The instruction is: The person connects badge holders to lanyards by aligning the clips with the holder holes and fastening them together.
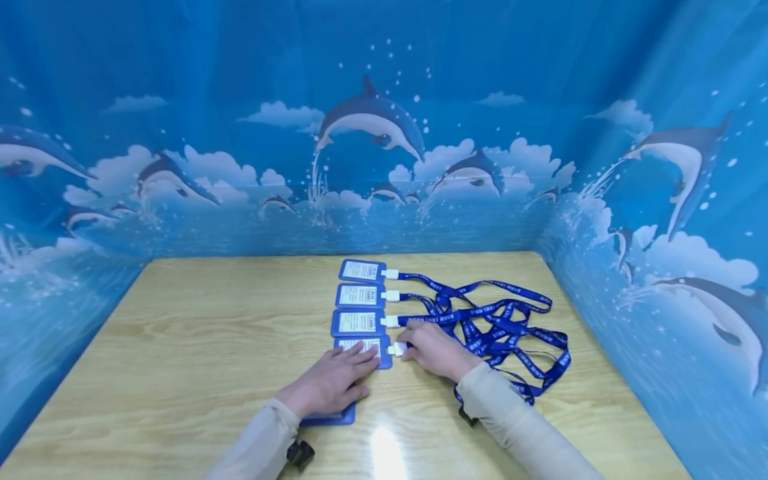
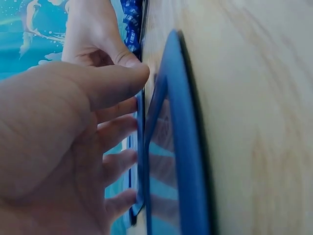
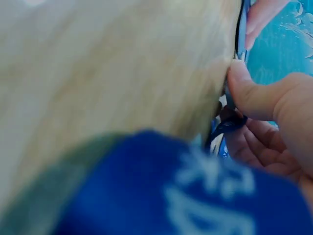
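Observation:
Blue badge holders with white cards lie in a column on the table in the head view. My left hand [image 1: 333, 381] rests with spread, straight fingers on the nearest holder in that column [image 1: 387, 360], covering much of its card. At that holder's right end, my right hand [image 1: 441, 349] pinches the white clip [image 1: 397, 349] between thumb and fingers. Another blue badge holder [image 1: 342, 419] lies closer to me, partly hidden under the left hand and wrist. In the left wrist view, its blue frame [image 2: 183, 132] stands large in front of the left fingers.
Three more badge holders, including the top one [image 1: 363, 271], lie farther back with their clips pointing right. Their blue printed lanyards [image 1: 510, 327] spread in a tangle across the right side of the wooden table [image 1: 198, 347]. A dolphin-patterned curtain [image 1: 240, 220] borders the table behind and at the sides.

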Demonstrator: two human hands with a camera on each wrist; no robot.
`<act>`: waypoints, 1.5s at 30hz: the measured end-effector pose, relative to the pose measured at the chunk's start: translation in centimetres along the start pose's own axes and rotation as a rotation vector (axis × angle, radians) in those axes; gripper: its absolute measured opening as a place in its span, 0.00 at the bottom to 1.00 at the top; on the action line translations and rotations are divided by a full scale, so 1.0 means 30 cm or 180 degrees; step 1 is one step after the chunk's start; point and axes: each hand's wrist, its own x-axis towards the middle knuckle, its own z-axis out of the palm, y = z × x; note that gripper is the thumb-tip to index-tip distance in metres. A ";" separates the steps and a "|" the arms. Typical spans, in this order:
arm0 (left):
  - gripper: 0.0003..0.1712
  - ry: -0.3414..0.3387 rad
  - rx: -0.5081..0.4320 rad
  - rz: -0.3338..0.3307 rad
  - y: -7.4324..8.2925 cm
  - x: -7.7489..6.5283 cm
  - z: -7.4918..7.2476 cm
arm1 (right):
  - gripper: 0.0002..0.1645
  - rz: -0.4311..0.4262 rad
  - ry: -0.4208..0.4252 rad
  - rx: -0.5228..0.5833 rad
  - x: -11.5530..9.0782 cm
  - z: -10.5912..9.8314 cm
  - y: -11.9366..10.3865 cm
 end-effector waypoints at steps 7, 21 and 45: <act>0.44 -0.0001 -0.0165 0.0103 0.009 0.000 0.005 | 0.18 0.0172 0.0021 0.0004 0.023 0.004 -0.017; 0.38 -0.0065 0.0022 -0.0116 0.031 0.036 -0.034 | 0.24 0.0259 -0.0050 0.0193 0.005 -0.029 0.007; 0.35 0.0089 -0.0220 0.0029 0.053 -0.023 -0.067 | 0.06 0.0096 -0.0624 0.0428 -0.411 -0.329 0.051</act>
